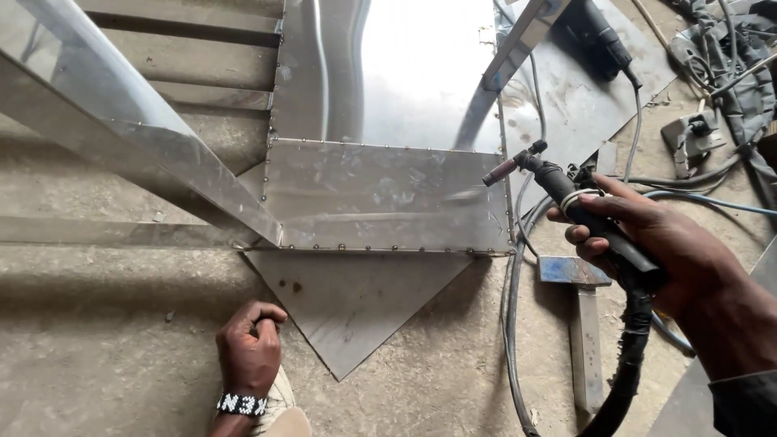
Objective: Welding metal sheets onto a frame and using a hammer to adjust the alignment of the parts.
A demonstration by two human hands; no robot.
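We note the silver-grey riveted sheet-metal housing (pixel 380 194), its panels mottled with dull blotches and edged by rows of small dark rivet dots. The pointed triangular steel sheet (pixel 356 311) beneath it reads pale grey with a few rust-brown specks. The black-handled welding torch (pixel 595 218) shows a reddish-pink tip and a white band round its grip; its black wrapped hose (pixel 627 364) looks matte. The beaded wristband (pixel 241 404) is black with white blocky figures. The small steel hammer (pixel 576 272) has a bluish-grey head. The concrete floor (pixel 105 340) is dusty tan-grey.
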